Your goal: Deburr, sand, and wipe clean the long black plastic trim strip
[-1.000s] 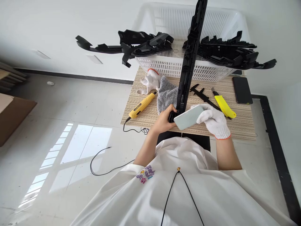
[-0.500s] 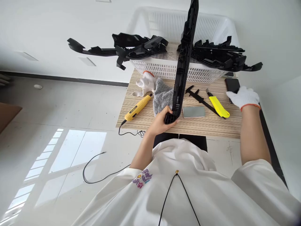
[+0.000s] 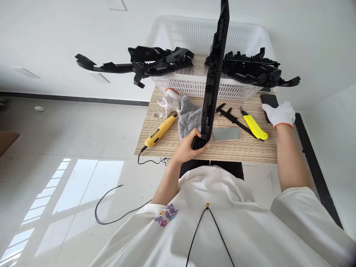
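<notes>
My bare left hand grips the lower end of a long black plastic trim piece, thumb on top and fingers beneath. The piece slants up and away across the basket's front rim. My right hand, in a white knitted glove with an orange cuff, rests at the table's right side. Its thumb points left across the edge of a black phone-like object; the fingers are partly hidden, and no grip shows. Near the left hand lie a grey cloth and a grey-green flat block.
A white plastic basket stands at the back, with black trim pieces jutting past its sides. On the wooden table lie a yellow corded tool, white glove, black caliper and yellow utility knife. A cable trails over the floor.
The whole view has shifted slightly, so the scene sits further left and a little lower. Both hands and the trim piece keep nearly the same places relative to the table.
</notes>
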A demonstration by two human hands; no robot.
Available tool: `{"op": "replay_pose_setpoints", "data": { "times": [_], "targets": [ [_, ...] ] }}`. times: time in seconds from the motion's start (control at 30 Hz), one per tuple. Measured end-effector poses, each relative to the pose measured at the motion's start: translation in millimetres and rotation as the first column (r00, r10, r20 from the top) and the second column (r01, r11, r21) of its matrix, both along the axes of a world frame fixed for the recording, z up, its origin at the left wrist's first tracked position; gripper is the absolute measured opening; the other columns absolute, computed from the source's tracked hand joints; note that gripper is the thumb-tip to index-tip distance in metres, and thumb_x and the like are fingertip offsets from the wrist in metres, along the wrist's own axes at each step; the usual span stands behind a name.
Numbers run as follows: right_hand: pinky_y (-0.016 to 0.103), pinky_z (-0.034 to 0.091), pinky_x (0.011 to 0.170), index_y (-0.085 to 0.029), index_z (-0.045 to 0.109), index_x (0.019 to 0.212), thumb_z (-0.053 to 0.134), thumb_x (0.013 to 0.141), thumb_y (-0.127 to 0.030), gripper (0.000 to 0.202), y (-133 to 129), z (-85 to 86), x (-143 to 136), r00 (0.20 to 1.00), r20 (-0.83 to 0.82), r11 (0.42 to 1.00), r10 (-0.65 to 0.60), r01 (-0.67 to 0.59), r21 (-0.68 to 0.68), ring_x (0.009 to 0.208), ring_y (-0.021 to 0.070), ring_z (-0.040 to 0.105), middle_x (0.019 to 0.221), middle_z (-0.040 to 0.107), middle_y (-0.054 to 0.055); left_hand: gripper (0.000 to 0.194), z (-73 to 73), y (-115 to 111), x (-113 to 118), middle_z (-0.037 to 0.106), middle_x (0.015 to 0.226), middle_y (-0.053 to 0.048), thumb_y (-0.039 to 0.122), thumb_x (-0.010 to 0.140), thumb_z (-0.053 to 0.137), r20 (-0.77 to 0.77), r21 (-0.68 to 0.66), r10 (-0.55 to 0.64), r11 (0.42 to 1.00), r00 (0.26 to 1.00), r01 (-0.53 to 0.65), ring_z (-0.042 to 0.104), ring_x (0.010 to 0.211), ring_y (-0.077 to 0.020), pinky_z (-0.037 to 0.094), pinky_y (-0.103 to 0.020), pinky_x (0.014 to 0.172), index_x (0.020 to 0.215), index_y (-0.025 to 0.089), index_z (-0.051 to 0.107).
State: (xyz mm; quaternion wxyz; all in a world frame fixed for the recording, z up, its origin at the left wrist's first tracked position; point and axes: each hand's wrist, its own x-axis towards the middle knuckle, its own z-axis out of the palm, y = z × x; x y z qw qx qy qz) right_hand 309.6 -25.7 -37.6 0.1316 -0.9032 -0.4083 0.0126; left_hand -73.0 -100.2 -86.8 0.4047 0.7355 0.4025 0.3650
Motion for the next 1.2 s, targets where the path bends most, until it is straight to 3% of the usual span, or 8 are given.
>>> {"op": "replay_pose_setpoints", "data": {
  "times": [0.07,0.13,0.2,0.3,0.53,0.67,1.07,1.2],
  "targets": [
    [0.053,0.043,0.098,0.003,0.046,0.146,0.072,0.087,-0.056,0.087,-21,6.6,-22,1.0,0.016,0.987,-0.014,0.012,0.163,0.125,0.0431,0.059,0.138,0.055,0.039,0.04,0.6,0,0,0.047,0.081,0.004,0.043,0.085,0.077,0.002,-0.006,-0.004,1.0,1.0,0.004,0.044,0.07,-0.0124,0.039,-0.025,0.064,0.091,0.024,0.042],
    [0.051,0.045,0.102,-0.015,0.062,0.133,0.059,0.098,-0.049,0.049,-48,9.6,-51,0.949,0.027,0.9,0.315,-0.308,0.309,0.121,0.0351,0.064,0.133,0.065,0.022,0.041,1.4,0,1,0.047,0.08,0.005,0.042,0.085,0.078,0.001,-0.014,-0.008,1.0,1.0,0.009,0.043,0.069,-0.012,0.038,-0.025,0.063,0.09,0.024,0.042],
    [0.052,0.05,0.1,-0.027,0.069,0.123,0.068,0.091,-0.052,0.041,-72,6.5,-78,0.681,-0.056,0.677,0.73,-0.711,0.188,0.12,0.035,0.065,0.129,0.07,0.011,0.041,2.2,1,1,0.046,0.079,0.005,0.042,0.085,0.078,0.001,-0.019,-0.009,1.0,1.0,0.009,0.043,0.068,-0.0116,0.038,-0.025,0.062,0.09,0.023,0.042],
    [0.06,0.049,0.107,-0.028,0.066,0.132,0.08,0.082,-0.05,0.057,-87,-7.0,-103,0.454,-0.046,0.456,0.89,-0.887,0.068,0.139,0.0405,0.052,0.146,0.062,0.01,0.042,2.3,1,1,0.047,0.079,0.005,0.043,0.085,0.078,-0.002,-0.015,-0.001,1.0,1.0,0.001,0.044,0.068,-0.0118,0.039,-0.025,0.063,0.089,0.023,0.041],
    [0.063,0.051,0.102,-0.025,0.067,0.135,0.08,0.082,-0.055,0.063,-75,-10.5,-103,0.5,0.007,0.5,0.866,-0.866,-0.003,0.122,0.0416,0.062,0.13,0.068,0.015,0.041,-3.0,0,0,0.048,0.083,0.003,0.044,0.086,0.077,0.02,0.013,0.004,1.0,1.0,-0.005,0.047,0.072,-0.0127,0.042,-0.026,0.066,0.092,0.023,0.042],
    [0.061,0.053,0.101,-0.032,0.064,0.136,0.087,0.073,-0.053,0.07,-91,12.8,-100,0.63,-0.115,0.636,0.768,-0.73,0.251,0.117,0.036,0.064,0.132,0.062,0.009,0.039,-2.0,-1,1,0.049,0.084,0.003,0.041,0.086,0.076,0.029,0.004,0.035,0.999,0.999,-0.035,0.048,0.073,-0.0135,0.042,-0.027,0.068,0.092,0.024,0.041],
    [0.049,0.051,0.108,-0.039,0.07,0.129,0.087,0.075,-0.033,0.057,-69,24.2,-137,-0.044,-0.344,0.114,0.938,-0.898,0.425,0.121,0.0281,0.062,0.129,0.064,0.002,0.042,-6.0,2,-2,0.054,0.086,0.001,0.04,0.075,0.079,0.054,-0.035,-0.044,0.998,0.998,0.046,0.053,0.078,-0.0172,0.045,-0.029,0.071,0.094,0.023,0.045],
    [0.05,0.048,0.111,-0.033,0.071,0.123,0.09,0.071,-0.034,0.055,-55,30.3,-136,0.113,-0.236,0.217,0.965,-0.849,0.482,0.12,0.0288,0.062,0.126,0.066,0.004,0.037,-6.0,2,-1,0.053,0.084,0.002,0.041,0.082,0.077,0.024,-0.025,0.02,1.0,1.0,-0.019,0.053,0.076,-0.0155,0.045,-0.029,0.071,0.093,0.023,0.046]
  ]
}}
